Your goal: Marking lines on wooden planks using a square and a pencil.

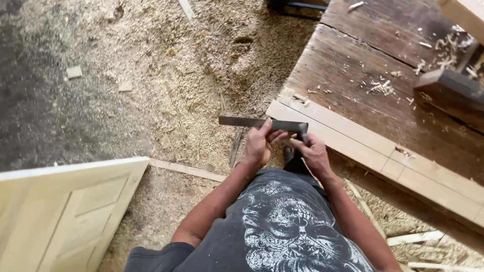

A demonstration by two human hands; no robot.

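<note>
The left hand (259,143) closes around the flat metal blade of a try square (262,123), steadying it level, while the right hand (313,152) pinches the stock end at the corner of a pale wooden frame (353,136). The frame lies along the near edge of the dark counter (363,85), within reach. Beyond, shavings (383,88) litter the counter and sawdust covers the floor (151,75).

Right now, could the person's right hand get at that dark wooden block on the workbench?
Probably yes, but not freely: the right hand and the left hand both grip the metal square. The dark block lies uncovered on the workbench, farther off to the right.
</note>
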